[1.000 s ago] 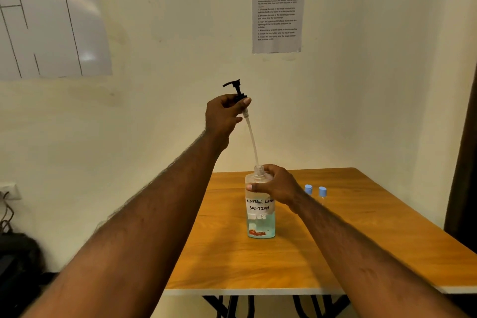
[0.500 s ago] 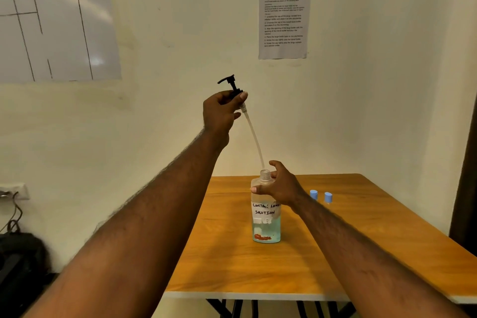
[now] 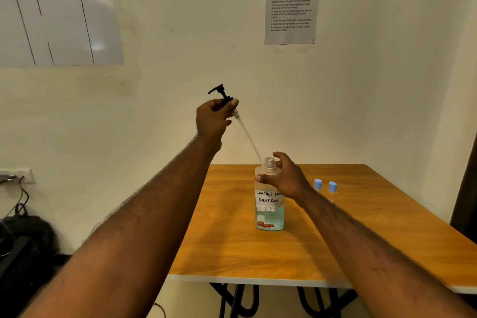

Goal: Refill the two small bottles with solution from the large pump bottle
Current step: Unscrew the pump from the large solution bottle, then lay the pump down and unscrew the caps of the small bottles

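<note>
The pump head (image 3: 221, 92) is pinched at its collar in the left hand (image 3: 212, 121), raised high at about 10 o'clock from the large pump bottle (image 3: 269, 204). From the collar the dip tube (image 3: 247, 137) slants down toward 5 o'clock, and its tip is seen at the rim of the bare threaded neck (image 3: 270, 162); whether it has quite cleared the opening cannot be told. Half a second ago more of the tube was sunk in the neck, so the pump has been drawn nearly free. The bottle is held around its shoulder by the right hand (image 3: 285, 178), thumb on the near face, fingers partly spread behind the neck. It is kept upright on the wooden table (image 3: 232, 253), with pale blue solution filling roughly its lower third. At 3 o'clock from the bottle, partly hidden behind the right wrist, the two small bottles (image 3: 325, 188) are stood side by side with blue caps still on. The large bottle is judged practically open for pouring; the small caps remain to be removed
</note>
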